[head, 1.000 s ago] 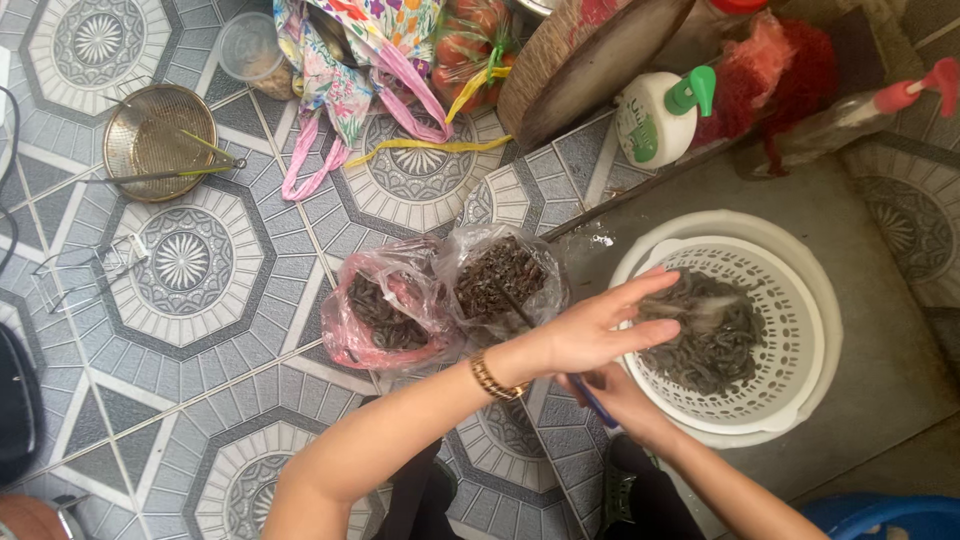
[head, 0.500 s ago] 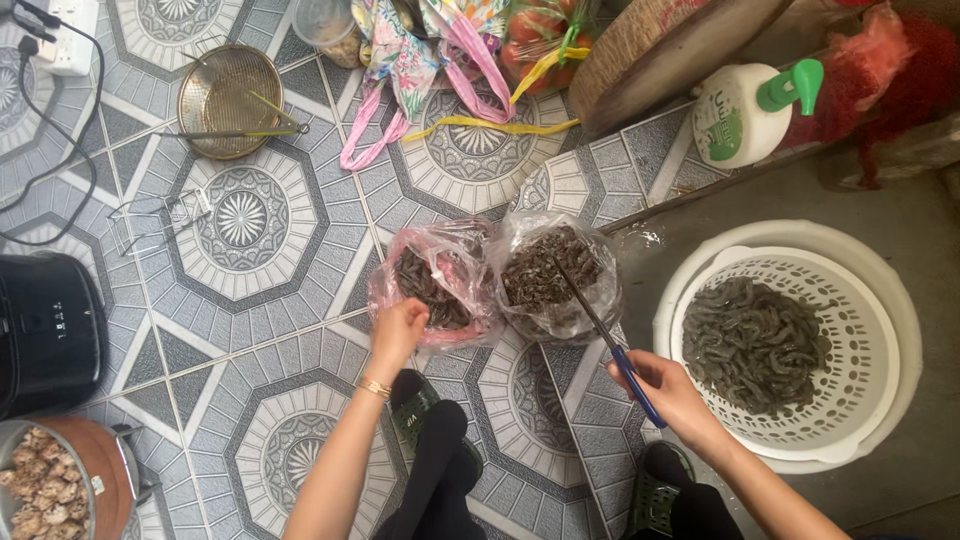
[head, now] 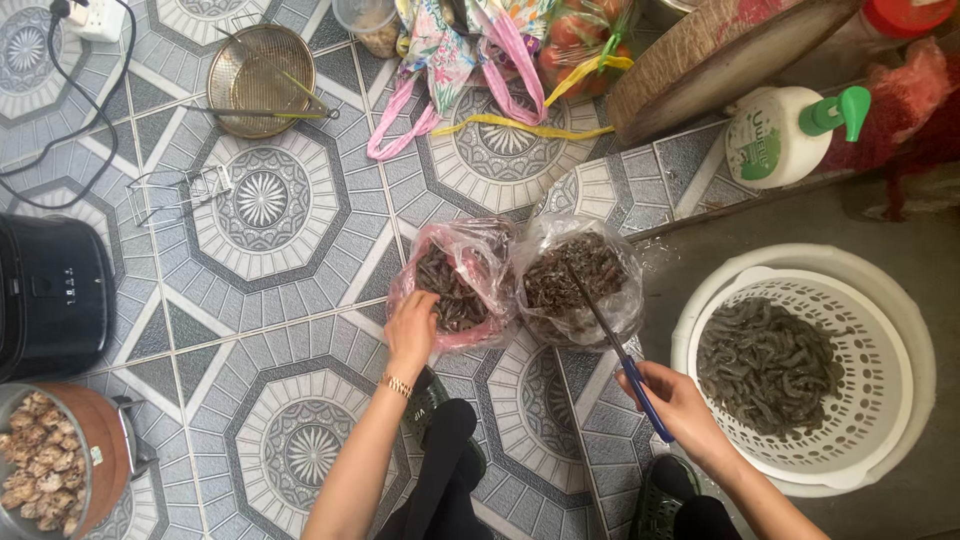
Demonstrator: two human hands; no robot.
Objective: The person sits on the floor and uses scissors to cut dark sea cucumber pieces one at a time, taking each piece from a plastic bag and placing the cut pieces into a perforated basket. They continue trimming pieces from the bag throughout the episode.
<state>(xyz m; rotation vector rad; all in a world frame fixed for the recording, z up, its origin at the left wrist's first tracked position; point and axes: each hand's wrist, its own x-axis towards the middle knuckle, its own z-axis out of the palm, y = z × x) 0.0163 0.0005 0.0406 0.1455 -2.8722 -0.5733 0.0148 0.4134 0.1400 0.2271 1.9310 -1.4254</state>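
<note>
My left hand reaches into a pink plastic bag of dark shrimp on the tiled floor, fingers down among them; whether it grips one is hidden. My right hand holds blue-handled scissors, whose blades point up over a clear plastic bag of shrimp pieces beside the pink one. To the right stands a white perforated basket inside a white basin, with a pile of grey shrimp in it.
A black appliance and a bowl of brown pieces sit at the left. A metal strainer, colourful bags, a wooden board and a pump bottle lie at the back. My legs are below.
My left hand has left the white basket and moved left to the pink bag. The view has swung left, bringing the black appliance and bowl into sight. The right hand keeps the scissors.
</note>
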